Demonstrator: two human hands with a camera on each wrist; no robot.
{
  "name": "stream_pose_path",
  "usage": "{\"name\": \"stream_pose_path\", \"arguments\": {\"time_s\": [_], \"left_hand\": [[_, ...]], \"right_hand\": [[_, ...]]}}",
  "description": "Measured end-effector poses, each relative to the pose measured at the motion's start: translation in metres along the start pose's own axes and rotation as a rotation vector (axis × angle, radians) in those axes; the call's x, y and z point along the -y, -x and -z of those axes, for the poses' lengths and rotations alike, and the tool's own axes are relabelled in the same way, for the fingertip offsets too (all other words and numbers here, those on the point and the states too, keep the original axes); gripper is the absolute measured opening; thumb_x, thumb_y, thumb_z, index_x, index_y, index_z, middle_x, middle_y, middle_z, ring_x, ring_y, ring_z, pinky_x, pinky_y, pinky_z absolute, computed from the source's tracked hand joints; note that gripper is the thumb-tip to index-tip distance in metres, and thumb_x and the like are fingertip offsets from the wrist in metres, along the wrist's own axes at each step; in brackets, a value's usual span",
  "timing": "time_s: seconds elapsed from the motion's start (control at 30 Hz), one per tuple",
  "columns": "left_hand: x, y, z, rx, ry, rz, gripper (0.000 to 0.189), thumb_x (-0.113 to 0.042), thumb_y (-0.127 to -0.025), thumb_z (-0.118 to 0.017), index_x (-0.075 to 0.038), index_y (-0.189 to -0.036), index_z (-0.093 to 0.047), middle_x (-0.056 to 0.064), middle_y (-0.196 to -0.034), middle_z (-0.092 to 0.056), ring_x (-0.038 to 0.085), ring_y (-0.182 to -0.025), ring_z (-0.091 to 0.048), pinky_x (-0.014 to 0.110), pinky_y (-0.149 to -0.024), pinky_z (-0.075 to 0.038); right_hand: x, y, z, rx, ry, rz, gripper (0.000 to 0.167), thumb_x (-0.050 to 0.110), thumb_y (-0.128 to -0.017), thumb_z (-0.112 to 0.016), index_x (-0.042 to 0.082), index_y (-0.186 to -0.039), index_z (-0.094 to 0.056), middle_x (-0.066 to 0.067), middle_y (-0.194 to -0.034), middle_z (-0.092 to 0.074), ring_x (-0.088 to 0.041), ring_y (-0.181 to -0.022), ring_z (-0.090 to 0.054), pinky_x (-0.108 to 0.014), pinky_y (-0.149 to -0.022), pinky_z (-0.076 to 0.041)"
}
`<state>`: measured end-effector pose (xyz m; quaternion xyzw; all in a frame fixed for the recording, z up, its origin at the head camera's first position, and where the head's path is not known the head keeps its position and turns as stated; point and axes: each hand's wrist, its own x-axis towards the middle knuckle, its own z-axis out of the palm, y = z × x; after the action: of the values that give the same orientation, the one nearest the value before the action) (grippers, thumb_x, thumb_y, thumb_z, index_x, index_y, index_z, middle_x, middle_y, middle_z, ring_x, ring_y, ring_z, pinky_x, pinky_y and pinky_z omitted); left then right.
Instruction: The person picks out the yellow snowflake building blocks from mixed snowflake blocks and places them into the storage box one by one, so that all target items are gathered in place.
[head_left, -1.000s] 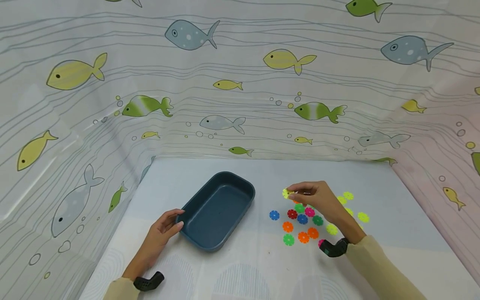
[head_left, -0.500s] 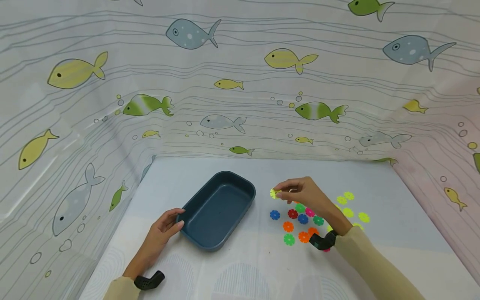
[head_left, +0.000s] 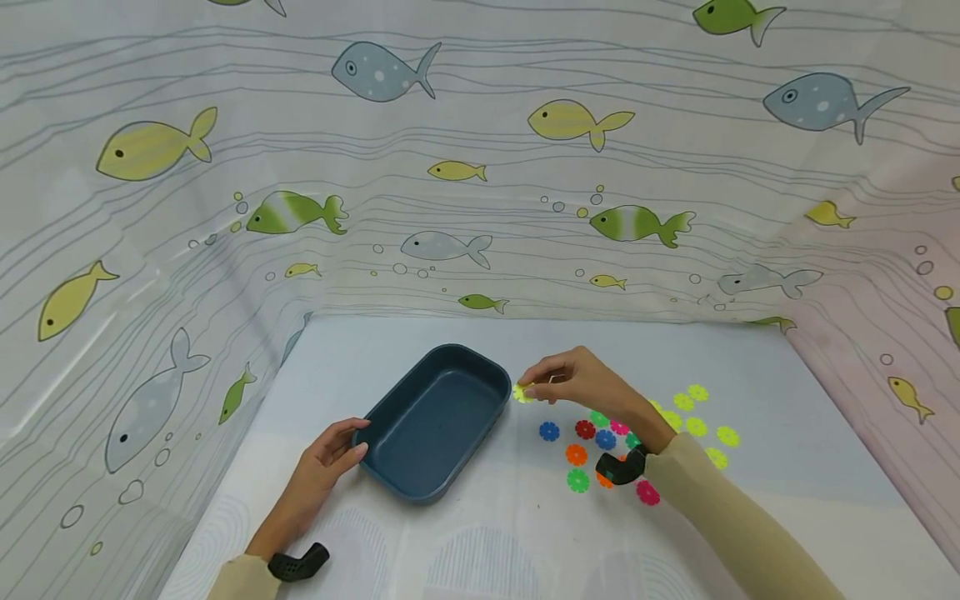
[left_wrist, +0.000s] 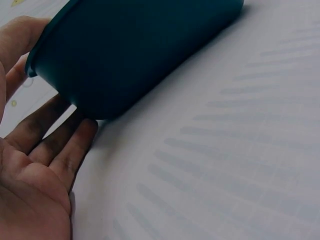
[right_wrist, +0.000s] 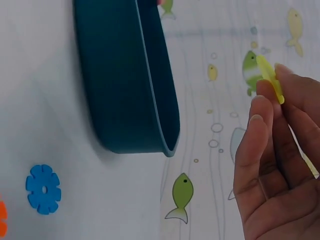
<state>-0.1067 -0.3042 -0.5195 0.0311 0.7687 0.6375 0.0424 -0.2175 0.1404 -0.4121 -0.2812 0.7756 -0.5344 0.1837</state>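
A dark blue rectangular plastic basin (head_left: 431,433) stands on the table, with nothing in it. At its near left corner my left hand (head_left: 326,462) holds the rim; in the left wrist view, fingers (left_wrist: 82,132) rest against the outer wall under the lip. My right hand (head_left: 573,379) pinches a yellow notched plastic disc (head_left: 522,393) between thumb and fingertips, right beside the basin's right rim. Seen edge-on in the right wrist view, the yellow disc (right_wrist: 270,80) sits at the fingertips, above the rim's level.
Several loose notched discs lie right of the basin, among them a blue disc (head_left: 549,431), a red disc (head_left: 585,429), a green disc (head_left: 577,481) and a pink disc (head_left: 648,492). Yellow discs (head_left: 696,427) lie farther right. A fish-patterned curtain (head_left: 517,242) encloses the table's back and sides.
My right hand has moved left with the yellow disc, from above the loose discs to the basin's right rim. The left hand and the basin have stayed in place.
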Motion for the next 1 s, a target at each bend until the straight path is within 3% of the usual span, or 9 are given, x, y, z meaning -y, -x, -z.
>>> {"name": "stream_pose_path", "arguments": {"time_s": [0.2, 0.53, 0.77, 1.0], "left_hand": [[0.000, 0.000, 0.000, -0.004, -0.002, 0.008, 0.048, -0.021, -0.104, -0.065, -0.011, -0.148, -0.049, 0.009, -0.155, -0.043, -0.006, -0.135, -0.041, 0.013, -0.102, -0.042], [0.000, 0.000, 0.000, 0.000, -0.004, 0.009, 0.049, -0.022, -0.104, -0.064, -0.011, -0.149, -0.049, 0.010, -0.156, -0.041, -0.005, -0.135, -0.041, 0.013, -0.102, -0.042], [0.000, -0.001, -0.001, -0.008, -0.018, -0.009, 0.046, -0.021, -0.104, -0.064, -0.011, -0.147, -0.050, 0.012, -0.156, -0.042, -0.005, -0.135, -0.041, 0.012, -0.101, -0.041], [-0.001, 0.000, -0.001, -0.007, -0.006, -0.008, 0.047, -0.021, -0.104, -0.064, -0.011, -0.147, -0.050, 0.014, -0.157, -0.040, -0.003, -0.136, -0.042, 0.013, -0.102, -0.042]], "right_hand": [[0.005, -0.015, -0.005, 0.101, -0.010, 0.036, 0.017, 0.026, -0.095, -0.077, 0.019, -0.111, -0.080, -0.004, -0.104, -0.076, -0.031, -0.086, -0.067, -0.042, -0.077, -0.059], [0.015, -0.039, -0.017, 0.191, -0.045, 0.059, 0.014, 0.019, -0.095, -0.077, 0.017, -0.108, -0.080, -0.007, -0.102, -0.077, -0.034, -0.084, -0.068, -0.041, -0.075, -0.058], [0.023, -0.058, -0.031, 0.281, -0.046, 0.053, 0.015, 0.019, -0.093, -0.078, 0.016, -0.108, -0.080, -0.006, -0.101, -0.077, -0.045, -0.096, -0.067, -0.045, -0.080, -0.059], [0.029, -0.077, -0.047, 0.362, -0.005, 0.069, 0.016, 0.019, -0.093, -0.078, 0.015, -0.108, -0.080, -0.003, -0.099, -0.078, -0.042, -0.094, -0.067, -0.048, -0.081, -0.058]]}}
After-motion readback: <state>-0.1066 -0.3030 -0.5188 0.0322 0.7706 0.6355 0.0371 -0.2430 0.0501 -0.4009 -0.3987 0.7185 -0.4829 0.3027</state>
